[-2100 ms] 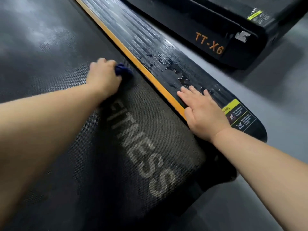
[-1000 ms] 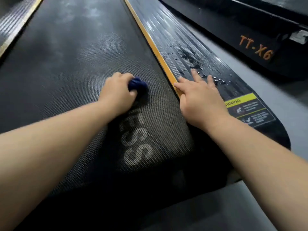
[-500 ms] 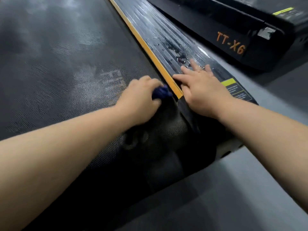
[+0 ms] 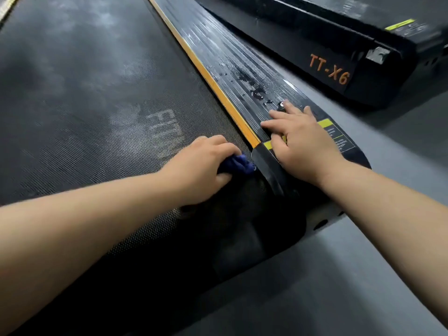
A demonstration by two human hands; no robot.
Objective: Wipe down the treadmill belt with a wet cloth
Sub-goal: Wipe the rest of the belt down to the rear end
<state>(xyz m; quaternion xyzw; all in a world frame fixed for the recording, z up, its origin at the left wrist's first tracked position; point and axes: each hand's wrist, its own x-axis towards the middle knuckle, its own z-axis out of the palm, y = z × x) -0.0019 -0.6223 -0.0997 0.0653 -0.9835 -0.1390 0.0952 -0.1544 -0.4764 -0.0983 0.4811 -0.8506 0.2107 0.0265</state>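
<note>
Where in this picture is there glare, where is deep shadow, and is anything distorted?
Head view: glare streaks the wet side rail beyond the right hand; deep shadow covers the near end of the belt below the left hand, which grips the blue cloth; the forearms look stretched toward the frame edges.

Smooth grey floor point(image 4: 351, 275) fills the lower right; a second black machine point(image 4: 303, 37) lettered TT-X6 in orange stands upper right

We see only a blue corner of the cloth point(image 4: 238, 163) under the left hand point(image 4: 201, 166) at the right edge of the belt point(image 4: 84, 93), and the right hand point(image 4: 300, 144) covers part of the label point(image 4: 339, 139), whose print is too small to read.
</note>
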